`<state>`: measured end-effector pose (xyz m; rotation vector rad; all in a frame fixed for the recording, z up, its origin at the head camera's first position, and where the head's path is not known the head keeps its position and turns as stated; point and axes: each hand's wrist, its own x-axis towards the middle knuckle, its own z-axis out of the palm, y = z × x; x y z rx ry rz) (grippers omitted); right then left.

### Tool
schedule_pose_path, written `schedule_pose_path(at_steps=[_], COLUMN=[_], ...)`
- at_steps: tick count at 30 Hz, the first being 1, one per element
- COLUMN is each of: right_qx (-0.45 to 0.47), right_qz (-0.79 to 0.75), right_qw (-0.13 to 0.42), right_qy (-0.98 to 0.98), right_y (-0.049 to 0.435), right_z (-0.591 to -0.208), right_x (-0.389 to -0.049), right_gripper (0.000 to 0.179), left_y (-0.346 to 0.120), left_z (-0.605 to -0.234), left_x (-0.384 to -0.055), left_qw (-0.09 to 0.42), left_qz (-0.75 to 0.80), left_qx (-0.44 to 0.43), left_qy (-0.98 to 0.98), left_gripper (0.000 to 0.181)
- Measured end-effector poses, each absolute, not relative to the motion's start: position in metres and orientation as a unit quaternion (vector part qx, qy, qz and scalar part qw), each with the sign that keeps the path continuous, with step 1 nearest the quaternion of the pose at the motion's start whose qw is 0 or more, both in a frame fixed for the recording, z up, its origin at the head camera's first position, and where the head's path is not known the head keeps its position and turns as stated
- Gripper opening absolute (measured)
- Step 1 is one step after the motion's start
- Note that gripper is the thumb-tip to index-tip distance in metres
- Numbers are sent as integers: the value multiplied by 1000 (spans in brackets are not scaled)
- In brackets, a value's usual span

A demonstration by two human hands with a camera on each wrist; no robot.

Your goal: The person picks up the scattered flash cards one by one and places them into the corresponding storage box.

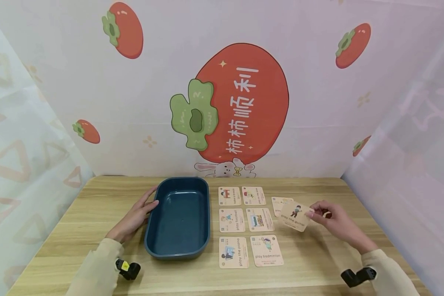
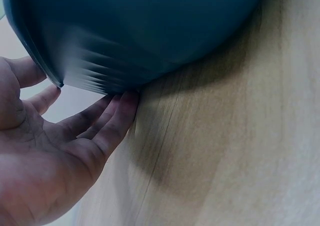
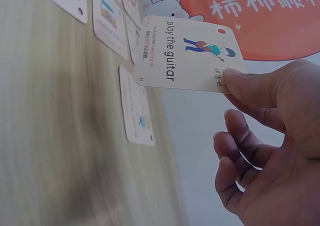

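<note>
Item one: a square, cream-coloured card (image 1: 295,215) with rounded corners. Face bears a drawn figure in blue trousers and green top with a reddish-brown guitar; bold dark lettering, "play the guitar"; smaller red and dark lines beneath; Chinese characters along one edge; a red dot in one corner; number 23 in another.

Position: raised above the tabletop (image 1: 314,267), tilted, its edge pinched by the right grip (image 1: 333,220). Thumb (image 3: 255,88) lies flat on the printed face beside the Chinese characters, index finger behind; the other three fingers bend loosely, clear of it. The card extends outward from the fingertips, toward the person's left.

Item two: a deep, dark blue box (image 1: 183,224), oblong, round-cornered, standing on the tabletop. The left grip (image 1: 134,218) is clamped on its left side, thumb over the rim, fingers against the outer wall.

Also present: six printed cards (image 1: 267,251), in two columns right of the box; one partly hidden card (image 1: 277,204), behind the guitar card in the head view.
</note>
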<state>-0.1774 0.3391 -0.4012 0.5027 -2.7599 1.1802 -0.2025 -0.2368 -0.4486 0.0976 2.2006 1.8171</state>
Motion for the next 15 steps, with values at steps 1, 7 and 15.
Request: schedule_pose_path(at_steps=[1,7,15], right_qx=[165,177,199], right_qz=[387,374,380], right_qw=[50,56,59], right_qy=[-906,-909,-901], right_y=[336,321,295], right_z=[-398,-388,-385], right_x=[-177,-181,-190], right_gripper=[7,8,6], left_y=[-237,-237,-237], left_z=[-449,-449,-449], left_x=[-202,-203,-203], left_qw=[143,144,146], left_qz=[630,631,638], left_qx=[34,34,35], left_qy=[763,762,756], left_gripper=[66,66,66])
